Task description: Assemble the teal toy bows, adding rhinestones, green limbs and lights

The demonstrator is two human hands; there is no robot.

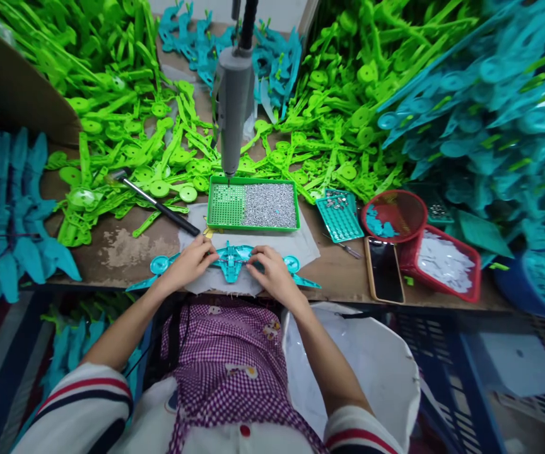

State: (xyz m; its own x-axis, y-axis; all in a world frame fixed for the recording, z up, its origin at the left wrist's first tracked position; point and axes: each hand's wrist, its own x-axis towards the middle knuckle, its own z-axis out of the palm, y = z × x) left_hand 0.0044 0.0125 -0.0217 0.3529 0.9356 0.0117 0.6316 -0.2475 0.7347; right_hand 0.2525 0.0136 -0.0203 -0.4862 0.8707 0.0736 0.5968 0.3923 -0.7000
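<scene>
A teal plastic wing-shaped part (231, 268) lies across a pale cloth at the table's front edge, with round discs and pointed tips reaching out to both sides. My left hand (195, 260) is closed on its left portion, fingers pinching near the middle. On the other side my right hand (272, 272) grips the right portion, fingertips close to the centre piece. The fingers hide some of the part. Just beyond it stands a green tray (253, 228) with a perforated left half and many small metal screws (271, 205) on the right. Above the tray hangs a grey electric screwdriver (234, 107), tip down.
A hammer (161, 205) lies left of the tray. Lime-green plastic parts (130, 151) heap behind; teal parts (485, 107) pile at right and left (7, 208). To the right are a teal tray (340, 215), red baskets (474, 252) and a phone (386, 271).
</scene>
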